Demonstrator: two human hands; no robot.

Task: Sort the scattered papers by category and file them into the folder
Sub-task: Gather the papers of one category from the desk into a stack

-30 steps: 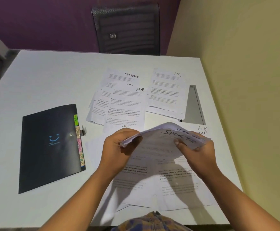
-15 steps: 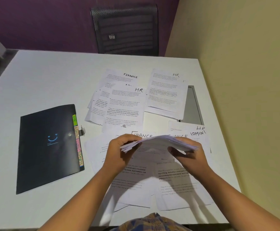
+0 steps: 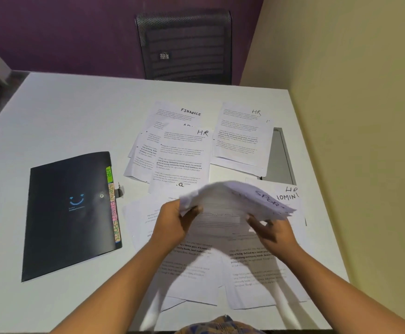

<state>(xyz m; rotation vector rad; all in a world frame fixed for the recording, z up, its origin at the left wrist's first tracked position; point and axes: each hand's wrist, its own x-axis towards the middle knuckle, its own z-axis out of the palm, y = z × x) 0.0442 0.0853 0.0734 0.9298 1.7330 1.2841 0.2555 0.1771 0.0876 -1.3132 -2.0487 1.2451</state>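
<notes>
Right, we've got a shaky hold here. Our left hand (image 3: 172,225) grips the sheaf of papers (image 3: 230,201) by its left edge alone, fingers curled round it, and the sheaf arches up over the table (image 3: 76,116) in the lower centre of the frame, its right corners fanning apart. That fan is the worry: sheets could slide out and drop onto the loose pages (image 3: 192,261) spread directly beneath, mixing the categories all over again, and the one-sided grip would be to blame. Our right hand (image 3: 273,233) sits below the sheaf's right half with its fingers reaching up toward the underside, but it's blurred, so we cannot tell whether it clamps the paper or merely props it. A top sheet reads SPOR-something; if it slips right it lands by the ADMIN sheet (image 3: 290,197). The black folder (image 3: 71,213) lies closed at the left of the frame, well apart from both hands.
</notes>
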